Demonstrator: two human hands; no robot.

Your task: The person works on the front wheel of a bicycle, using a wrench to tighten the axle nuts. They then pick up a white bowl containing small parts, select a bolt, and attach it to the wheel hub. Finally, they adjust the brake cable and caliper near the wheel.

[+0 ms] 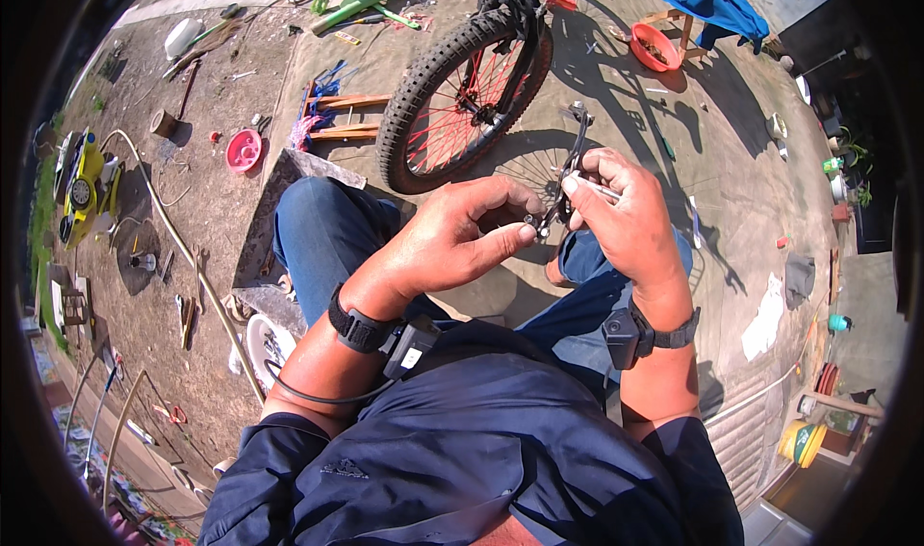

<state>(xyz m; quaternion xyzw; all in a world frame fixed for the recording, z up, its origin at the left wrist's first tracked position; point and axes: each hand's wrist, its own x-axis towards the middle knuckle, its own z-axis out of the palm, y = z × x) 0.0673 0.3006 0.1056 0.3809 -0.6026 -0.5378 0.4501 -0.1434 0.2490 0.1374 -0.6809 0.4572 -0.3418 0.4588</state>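
Note:
In front of my lap, my right hand (621, 204) grips a slim black curved metal part (579, 140), possibly from a bicycle. A short silver rod (599, 188) shows between its thumb and fingers; whether it belongs to that part I cannot tell. From the left, my left hand (462, 233) is closed in a pinch at the part's lower end, on a small dark metal piece (529, 221) too small to name. Just beyond my hands stands a bicycle wheel (395, 127) with a knobby black tyre and red spokes, mounted in a black fork (529, 36).
A grey metal trough (260, 257) lies by my left knee, near a pink bowl (244, 150). Wooden slats (351, 132) touch the tyre's left side. A red basin (654, 48) and blue cloth (707, 2) are far right. A hose (173, 228) crosses the left ground among scattered tools.

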